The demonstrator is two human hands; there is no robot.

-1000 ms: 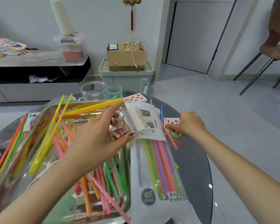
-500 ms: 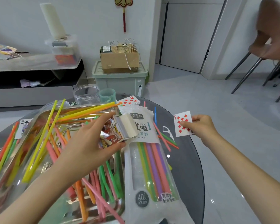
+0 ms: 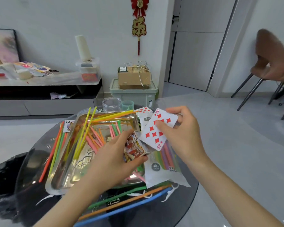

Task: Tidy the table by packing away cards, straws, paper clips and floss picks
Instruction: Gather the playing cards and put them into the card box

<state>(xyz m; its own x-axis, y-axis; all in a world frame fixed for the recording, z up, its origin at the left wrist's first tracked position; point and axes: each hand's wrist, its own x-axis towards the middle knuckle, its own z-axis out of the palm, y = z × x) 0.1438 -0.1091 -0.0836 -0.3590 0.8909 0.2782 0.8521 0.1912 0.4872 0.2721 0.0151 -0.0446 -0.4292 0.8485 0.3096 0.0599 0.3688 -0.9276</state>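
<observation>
Here, head view only. The left hand [image 3: 115, 154] is curled around a small printed card box [image 3: 134, 147], thumb on the near side and fingers on the far side, holding it above the right end of the metal tray [image 3: 59, 181]. The right hand [image 3: 182, 133] pinches one card, the ten of diamonds [image 3: 156, 130], thumb on its face and fingers behind. The card's lower edge is just beside the box's upper end; contact cannot be told. Loose cards counted: three, being the held ten, a red-pip card [image 3: 143, 110] at the far table edge, and a club court card [image 3: 68, 126] left of the tray. Straws [image 3: 88, 128] in and beside the tray are too crossed to count. On the glass table [image 3: 187, 202] in front lie three: green [image 3: 118, 196], orange [image 3: 129, 202] and blue [image 3: 129, 210]. One straw bag [image 3: 164, 172] lies right of the tray. At least three white floss picks [image 3: 170, 192] are on the table. One paper clip [image 3: 113, 202] is clear; the others are too small to count.
</observation>
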